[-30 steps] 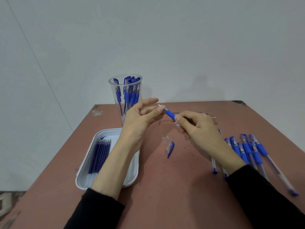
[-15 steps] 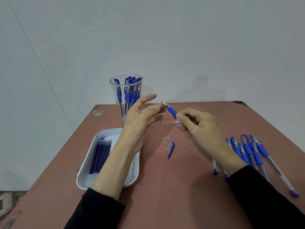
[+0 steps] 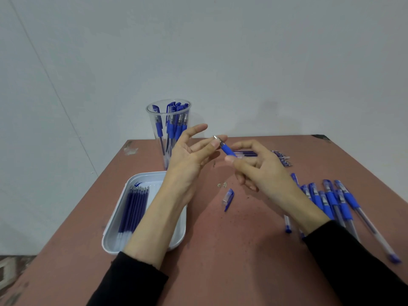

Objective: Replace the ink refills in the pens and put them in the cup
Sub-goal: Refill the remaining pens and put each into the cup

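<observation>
The risk I see is the metal nose cone of the clear-barrelled pen with the blue rubber sleeve (image 3: pixel 228 150) going on crooked or slipping out from under my left fingertips (image 3: pixel 215 142). It is small and smooth, and only a light touch holds it there. If it drops it could roll across the reddish-brown counter (image 3: pixel 231 250) and land among the small pale scraps (image 3: pixel 222 185) near the middle. The pen hangs in the air well above the counter, so a loose hold on the barrel would let the new refill slide back out too.

My right hand (image 3: pixel 262 171) has the grip on the pen: thumb and forefinger pinched on the barrel just behind the blue sleeve, the other fingers curled loosely below and touching nothing I can make out. My left hand (image 3: pixel 187 160) is mostly spread, palm up, with only the fingertips closed lightly on the silver tip; the little finger stands free.

The loose blue and clear pen cap (image 3: pixel 228 199) lies on the counter below my hands, so I judge capping comes next. The tall clear plastic cup (image 3: pixel 169 127) stands behind my left hand with several finished pens upright in it. The white plastic tray (image 3: pixel 114 237) by my left forearm holds a row of dark blue refills (image 3: pixel 133 208), and a cluster of blue pens (image 3: pixel 331 202) waits at my right.
</observation>
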Tool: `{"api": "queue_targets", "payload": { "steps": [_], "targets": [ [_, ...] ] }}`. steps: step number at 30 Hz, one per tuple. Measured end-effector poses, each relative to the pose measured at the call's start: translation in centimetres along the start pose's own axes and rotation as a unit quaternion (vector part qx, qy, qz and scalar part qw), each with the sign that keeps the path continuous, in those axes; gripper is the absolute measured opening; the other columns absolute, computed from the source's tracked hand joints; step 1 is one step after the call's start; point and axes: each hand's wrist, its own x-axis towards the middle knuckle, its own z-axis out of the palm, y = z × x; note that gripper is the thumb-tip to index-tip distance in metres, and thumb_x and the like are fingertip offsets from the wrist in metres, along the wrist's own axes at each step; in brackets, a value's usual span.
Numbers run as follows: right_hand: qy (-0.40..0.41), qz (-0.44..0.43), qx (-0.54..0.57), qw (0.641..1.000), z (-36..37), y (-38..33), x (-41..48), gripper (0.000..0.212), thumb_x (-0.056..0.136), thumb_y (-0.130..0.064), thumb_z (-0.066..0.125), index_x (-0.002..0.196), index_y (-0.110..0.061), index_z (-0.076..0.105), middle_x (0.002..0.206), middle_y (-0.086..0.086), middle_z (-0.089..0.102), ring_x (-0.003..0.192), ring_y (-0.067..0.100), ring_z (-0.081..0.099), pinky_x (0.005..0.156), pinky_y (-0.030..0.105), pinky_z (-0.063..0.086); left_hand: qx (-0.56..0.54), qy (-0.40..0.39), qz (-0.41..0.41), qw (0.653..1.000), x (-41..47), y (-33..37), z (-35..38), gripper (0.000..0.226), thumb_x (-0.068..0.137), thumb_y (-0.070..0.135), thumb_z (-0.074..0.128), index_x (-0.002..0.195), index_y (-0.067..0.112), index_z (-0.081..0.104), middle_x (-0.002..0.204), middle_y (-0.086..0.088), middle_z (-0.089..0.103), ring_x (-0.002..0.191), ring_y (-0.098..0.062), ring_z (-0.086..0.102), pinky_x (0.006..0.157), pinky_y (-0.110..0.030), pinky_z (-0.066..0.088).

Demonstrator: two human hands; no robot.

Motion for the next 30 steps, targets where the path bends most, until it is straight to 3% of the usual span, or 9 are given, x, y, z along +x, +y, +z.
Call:
{"api": "queue_targets", "payload": {
  "steps": [5, 11, 15, 19, 22, 24, 26, 28, 30],
  "targets": [
    [-0.012, -0.003, 0.02, 1.0, -0.1, 0.2, 0.0, 0.012, 0.095, -0.02, 0.055, 0.094, -0.012, 0.063, 0.059, 0.006, 0.063, 0.042, 0.014, 0.042, 0.048, 0.024, 0.039, -0.01, 0.011, -0.001, 1.0, -0.1, 0.2, 0.1, 0.032, 0.087, -0.003, 0.058, 0.11, 0.015, 0.05, 0.083, -0.003, 0.074, 0.079, -0.009, 0.069, 0.084, -0.024, 0.055],
    [0.027, -0.033, -0.05, 0.998, 0.0, 0.6, 0.2, 0.008, 0.09, -0.027, 0.063, 0.098, -0.024, 0.063, 0.057, -0.004, 0.058, 0.051, 0.004, 0.05, 0.058, 0.019, 0.039, -0.022, 0.042, -0.005, 0.999, -0.4, 0.4, 0.4, 0.035, 0.086, -0.005, 0.059, 0.114, 0.011, 0.046, 0.08, -0.005, 0.074, 0.053, -0.003, 0.061, 0.076, -0.018, 0.054],
    [0.011, -0.026, -0.014, 1.0, -0.2, 0.3, 0.0, 0.009, 0.094, -0.019, 0.058, 0.096, -0.014, 0.066, 0.056, 0.002, 0.057, 0.043, 0.01, 0.036, 0.045, 0.02, 0.033, -0.029, 0.039, -0.015, 0.999, -0.4, 0.7, 0.4, 0.035, 0.086, -0.007, 0.057, 0.112, 0.011, 0.044, 0.078, -0.006, 0.074, 0.064, -0.008, 0.067, 0.078, -0.02, 0.055],
    [-0.012, -0.006, 0.032, 0.999, -0.2, 0.3, 0.1, 0.011, 0.094, -0.017, 0.057, 0.091, -0.016, 0.067, 0.055, 0.004, 0.055, 0.041, 0.013, 0.03, 0.045, 0.024, 0.03, -0.013, 0.036, -0.017, 0.999, -0.4, 0.7, 0.4, 0.036, 0.086, -0.008, 0.056, 0.114, 0.011, 0.043, 0.077, -0.005, 0.073, 0.055, -0.004, 0.063, 0.081, -0.023, 0.054],
    [0.013, 0.005, 0.032, 0.999, -0.2, 0.5, 0.3, 0.011, 0.094, -0.018, 0.057, 0.091, -0.014, 0.067, 0.054, 0.003, 0.055, 0.04, 0.012, 0.031, 0.045, 0.021, 0.03, 0.018, 0.018, -0.015, 1.0, -0.3, 0.4, 0.2, 0.041, 0.087, 0.0, 0.06, 0.121, 0.016, 0.043, 0.089, -0.007, 0.074, 0.082, -0.01, 0.07, 0.092, -0.028, 0.052],
    [0.052, 0.009, 0.021, 0.998, -0.3, 0.7, 0.5, 0.01, 0.095, -0.018, 0.057, 0.091, -0.014, 0.066, 0.054, 0.002, 0.056, 0.039, 0.008, 0.034, 0.044, 0.019, 0.031, 0.096, 0.018, -0.025, 0.995, -0.1, -0.1, -0.1, 0.041, 0.089, 0.01, 0.061, 0.125, 0.02, 0.044, 0.096, -0.008, 0.072, 0.092, -0.014, 0.068, 0.087, -0.026, 0.054],
    [0.095, 0.012, 0.017, 0.995, -0.6, 0.8, 0.7, 0.01, 0.095, -0.018, 0.057, 0.088, -0.015, 0.064, 0.055, 0.002, 0.056, 0.038, 0.007, 0.035, 0.043, 0.02, 0.032, 0.298, 0.017, -0.009, 0.955, 0.0, -0.9, -0.2, 0.036, 0.089, 0.021, 0.064, 0.123, 0.017, 0.053, 0.091, -0.004, 0.068, 0.078, -0.01, 0.063, 0.077, -0.023, 0.051],
    [0.125, 0.012, 0.018, 0.992, -0.9, 0.8, 0.8, 0.012, 0.095, -0.018, 0.057, 0.085, -0.016, 0.063, 0.055, 0.002, 0.056, 0.038, 0.007, 0.035, 0.043, 0.021, 0.031, 0.519, -0.025, -0.003, 0.854, -0.2, -1.6, -0.2, 0.029, 0.084, 0.032, 0.069, 0.109, 0.019, 0.064, 0.086, 0.003, 0.065, 0.073, -0.006, 0.058, 0.074, -0.02, 0.046],
    [0.138, 0.01, 0.021, 0.99, -1.0, 0.8, 0.9, 0.012, 0.095, -0.018, 0.056, 0.085, -0.017, 0.063, 0.055, 0.002, 0.056, 0.039, 0.008, 0.034, 0.043, 0.022, 0.031, 0.603, -0.09, -0.047, 0.791, -0.6, -2.0, -0.1, 0.032, 0.078, 0.041, 0.073, 0.102, 0.021, 0.068, 0.083, 0.006, 0.066, 0.077, -0.008, 0.06, 0.076, -0.023, 0.047]
  ]
}}
